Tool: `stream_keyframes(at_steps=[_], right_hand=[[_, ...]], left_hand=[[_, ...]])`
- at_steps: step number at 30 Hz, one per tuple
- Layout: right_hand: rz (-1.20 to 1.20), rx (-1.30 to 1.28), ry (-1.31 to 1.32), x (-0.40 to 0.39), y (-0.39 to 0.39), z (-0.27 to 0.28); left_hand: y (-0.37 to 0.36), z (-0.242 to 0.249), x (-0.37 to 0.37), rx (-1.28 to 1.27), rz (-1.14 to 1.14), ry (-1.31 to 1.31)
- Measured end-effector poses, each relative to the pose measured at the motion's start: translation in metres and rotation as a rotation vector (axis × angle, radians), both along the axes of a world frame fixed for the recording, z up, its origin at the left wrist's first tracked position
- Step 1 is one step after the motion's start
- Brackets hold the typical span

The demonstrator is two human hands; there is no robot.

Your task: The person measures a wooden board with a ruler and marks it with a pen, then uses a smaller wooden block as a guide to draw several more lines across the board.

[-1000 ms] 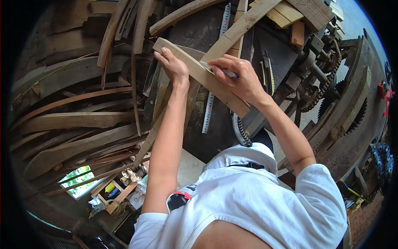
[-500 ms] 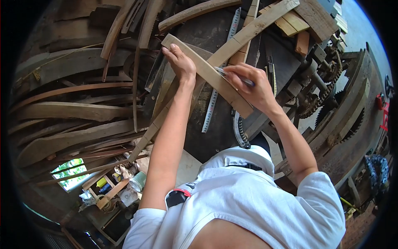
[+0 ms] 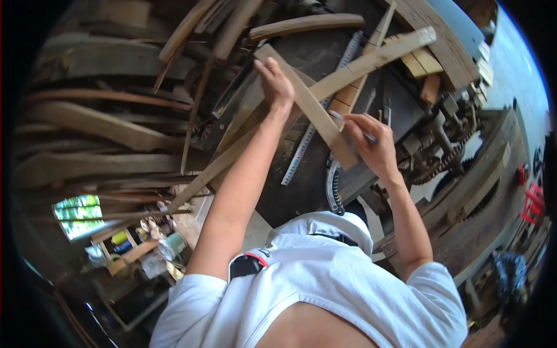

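A short flat wooden board (image 3: 316,110) lies slantwise across a longer wooden strip (image 3: 371,64) that has pencil-like lines across it. My left hand (image 3: 275,86) grips the board's upper end, its fingers along the left edge. In my right hand (image 3: 374,145) is a pen (image 3: 337,116), held in a writing grip, its light tip at the board's right edge. Beneath the strips, a steel ruler (image 3: 304,148) with dark numbers rests on the dark worktop (image 3: 278,197). A folding saw or similar tool with a curved, ridged handle (image 3: 333,188) lies near my waist.
Curved wooden pieces (image 3: 98,124) are piled on the left. Wood blocks (image 3: 420,64) lie at the back right. Machinery with a chain (image 3: 447,156) and a large toothed blade stand to the right. A box of bottles and odds and ends (image 3: 136,246) sits at lower left.
The view has shifted, so the board and hands appear further right. My right hand with the pen has drawn back a little toward the board's right edge; my left hand keeps its hold.
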State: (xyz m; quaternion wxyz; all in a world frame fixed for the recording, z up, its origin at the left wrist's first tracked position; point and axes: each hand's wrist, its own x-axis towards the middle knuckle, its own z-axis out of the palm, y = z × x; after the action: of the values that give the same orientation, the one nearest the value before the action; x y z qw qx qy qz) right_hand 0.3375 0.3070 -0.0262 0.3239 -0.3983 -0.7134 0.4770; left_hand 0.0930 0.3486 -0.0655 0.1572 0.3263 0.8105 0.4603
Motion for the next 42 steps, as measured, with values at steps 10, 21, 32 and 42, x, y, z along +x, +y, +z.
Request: stream_keyframes(at_steps=[10,21,32,42], right_hand=[[0.006,0.174,-0.045,-0.016,0.011,0.017],[0.481,0.742,-0.234,-0.130,-0.012,-0.006],[0.712,0.914,-0.350,-0.143,-0.020,0.006],[0.339,0.834,-0.323,-0.126,-0.080,0.137]], left_hand=[[-0.062,0.004,-0.079,0.184,0.147,-0.081],[-0.297,0.059,-0.167,0.255,0.638,-0.096],[-0.406,0.048,-0.166,0.460,0.833,-0.254],[-0.437,0.037,-0.219,0.517,0.803,-0.197]])
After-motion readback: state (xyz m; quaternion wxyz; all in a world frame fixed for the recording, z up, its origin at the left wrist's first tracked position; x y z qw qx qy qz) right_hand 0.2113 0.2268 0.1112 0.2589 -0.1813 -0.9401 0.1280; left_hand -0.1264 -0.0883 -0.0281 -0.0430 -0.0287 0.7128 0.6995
